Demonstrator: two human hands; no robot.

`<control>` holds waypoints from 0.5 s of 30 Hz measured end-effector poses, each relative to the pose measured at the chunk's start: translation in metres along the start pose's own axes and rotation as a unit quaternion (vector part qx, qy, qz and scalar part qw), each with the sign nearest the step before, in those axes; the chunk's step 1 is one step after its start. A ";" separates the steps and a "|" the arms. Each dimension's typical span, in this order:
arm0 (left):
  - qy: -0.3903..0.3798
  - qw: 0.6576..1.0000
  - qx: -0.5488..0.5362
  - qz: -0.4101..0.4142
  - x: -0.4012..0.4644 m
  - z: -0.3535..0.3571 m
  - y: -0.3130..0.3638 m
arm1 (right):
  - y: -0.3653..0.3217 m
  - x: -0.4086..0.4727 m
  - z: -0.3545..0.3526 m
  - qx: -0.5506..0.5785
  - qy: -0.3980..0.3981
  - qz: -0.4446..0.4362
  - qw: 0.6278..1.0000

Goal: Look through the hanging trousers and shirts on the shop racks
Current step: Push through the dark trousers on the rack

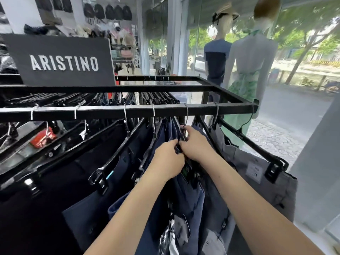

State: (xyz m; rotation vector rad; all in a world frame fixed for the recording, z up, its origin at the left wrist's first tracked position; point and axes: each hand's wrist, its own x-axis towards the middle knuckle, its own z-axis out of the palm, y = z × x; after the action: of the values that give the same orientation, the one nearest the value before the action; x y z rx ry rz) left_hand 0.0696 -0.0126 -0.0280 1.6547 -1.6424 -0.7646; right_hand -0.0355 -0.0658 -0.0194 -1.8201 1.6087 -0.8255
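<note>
Hanging from the front rail (128, 110) of a black metal rack (211, 88), a row of trousers on black clip hangers runs from black pairs at the left, through navy trousers (185, 188) in the middle, to grey trousers (257, 173) at the right end. The left hand (168, 159) and the right hand (196, 142) meet at the top edge of the navy trousers, just below the rail; the fingers of both are curled and pinch the waistband or its hanger, though which of the two cannot be told, as the fingertips are hidden in the fabric. The hands touch one another, knuckle to knuckle. Immediately right of the grip lies a narrow gap, then the grey trousers, whose hanger (257, 146) slants outward and bears a white size tag (254, 170). Left of the grip the neighbouring navy and black pairs hang close together, hanger against hanger.

The rack is an open rectangular frame; a second row of dark garments (158, 98) hangs from its inner rail. A black sign (60, 61) reading ARISTINO stands on the frame's far left. Beyond the rack's right end is open floor before a glass shopfront (303, 70), where two mannequins (246, 57) stand facing the street.
</note>
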 end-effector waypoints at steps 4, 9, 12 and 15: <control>-0.011 0.990 0.103 0.092 -0.042 -0.037 0.009 | 0.001 -0.003 0.003 -0.053 0.020 -0.005 0.998; -0.022 0.963 0.233 0.132 -0.039 -0.077 -0.007 | 0.000 -0.010 0.006 -0.066 0.041 -0.005 0.997; -0.081 0.964 0.245 0.057 -0.031 -0.086 -0.034 | 0.002 -0.013 0.005 -0.094 0.046 -0.004 0.995; -0.040 0.980 0.193 0.039 -0.027 -0.098 -0.058 | -0.001 -0.014 -0.002 -0.132 0.043 0.002 0.990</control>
State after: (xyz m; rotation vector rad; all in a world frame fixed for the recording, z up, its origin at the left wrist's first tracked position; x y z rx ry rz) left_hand 0.1820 0.0191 -0.0167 1.8245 -1.9983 -0.4979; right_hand -0.0379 -0.0521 -0.0186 -1.9834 1.8489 -0.7264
